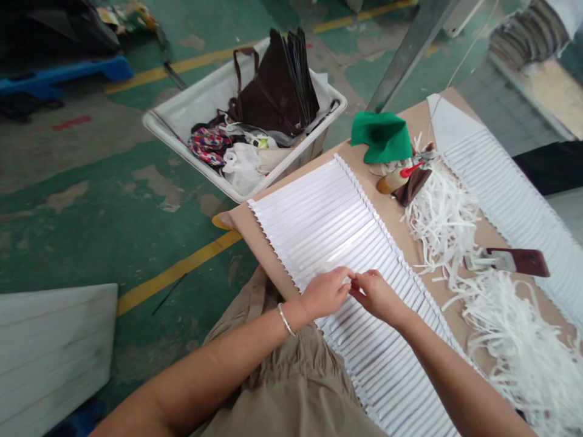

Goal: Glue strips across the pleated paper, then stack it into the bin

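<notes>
My left hand [325, 294], with a bangle at the wrist, and my right hand [376, 296] meet fingertip to fingertip. Both are closed in a pinch; whatever lies between the fingers is too small or hidden to make out. Beneath them, a long row of overlapping white sheets [314, 212] with evenly stepped edges runs along the brown-covered table [268, 258]. The hands are over the near edge of this row, close to my body.
Heaps of white strips [444, 212] lie right of the row, beside a red-tipped bottle [392, 180], green cloth [382, 136] and a dark red-handled tool [523, 261]. Another white row [510, 182] lies beyond. A white bin [182, 109] with dark bags stands past the table's corner.
</notes>
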`<action>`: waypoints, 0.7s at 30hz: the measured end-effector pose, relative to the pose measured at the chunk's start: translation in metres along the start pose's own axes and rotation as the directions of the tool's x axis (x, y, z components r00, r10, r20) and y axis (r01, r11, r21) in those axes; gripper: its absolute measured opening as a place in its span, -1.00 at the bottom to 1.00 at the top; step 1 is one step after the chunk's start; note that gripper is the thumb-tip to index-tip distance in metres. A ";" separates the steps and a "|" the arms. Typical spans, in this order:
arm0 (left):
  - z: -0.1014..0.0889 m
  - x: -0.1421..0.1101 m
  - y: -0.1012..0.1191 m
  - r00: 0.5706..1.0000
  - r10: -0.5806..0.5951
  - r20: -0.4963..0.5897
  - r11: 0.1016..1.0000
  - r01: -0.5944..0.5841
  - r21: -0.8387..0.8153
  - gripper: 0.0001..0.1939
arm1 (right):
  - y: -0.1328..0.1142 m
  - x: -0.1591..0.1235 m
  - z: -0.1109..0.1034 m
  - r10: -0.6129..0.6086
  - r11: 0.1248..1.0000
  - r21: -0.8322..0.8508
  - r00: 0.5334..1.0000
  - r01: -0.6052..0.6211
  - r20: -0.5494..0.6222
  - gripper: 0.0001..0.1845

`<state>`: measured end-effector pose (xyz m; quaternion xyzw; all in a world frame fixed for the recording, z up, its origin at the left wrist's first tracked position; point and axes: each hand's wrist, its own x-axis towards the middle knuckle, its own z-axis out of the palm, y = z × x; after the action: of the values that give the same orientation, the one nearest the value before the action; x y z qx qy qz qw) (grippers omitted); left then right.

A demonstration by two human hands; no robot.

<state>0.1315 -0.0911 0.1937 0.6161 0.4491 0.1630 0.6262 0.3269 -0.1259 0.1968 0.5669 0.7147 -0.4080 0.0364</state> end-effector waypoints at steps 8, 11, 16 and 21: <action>-0.026 -0.020 -0.038 0.939 -0.157 0.307 0.932 0.244 -0.268 -0.63 | -0.028 0.017 -0.011 -0.100 0.945 0.319 0.993 0.076 0.060 -0.81; -0.032 -0.027 -0.044 0.925 -0.213 0.316 0.859 0.331 -0.390 -0.61 | -0.038 0.030 -0.011 -0.115 0.946 0.315 0.985 0.070 0.127 -0.78; -0.045 -0.036 -0.050 0.894 -0.280 0.350 0.700 0.439 -0.563 -0.63 | -0.050 0.048 -0.010 -0.168 0.928 0.365 0.958 0.074 0.231 -0.68; -0.066 -0.044 -0.072 0.912 -0.328 0.245 0.764 0.409 -0.499 -0.69 | -0.048 0.062 -0.006 -0.121 0.923 0.384 0.966 0.025 0.230 -0.60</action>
<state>0.0320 -0.0966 0.1540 0.3241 0.4511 0.1118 0.8240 0.2673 -0.0746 0.1945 0.4802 0.6334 -0.6068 0.0008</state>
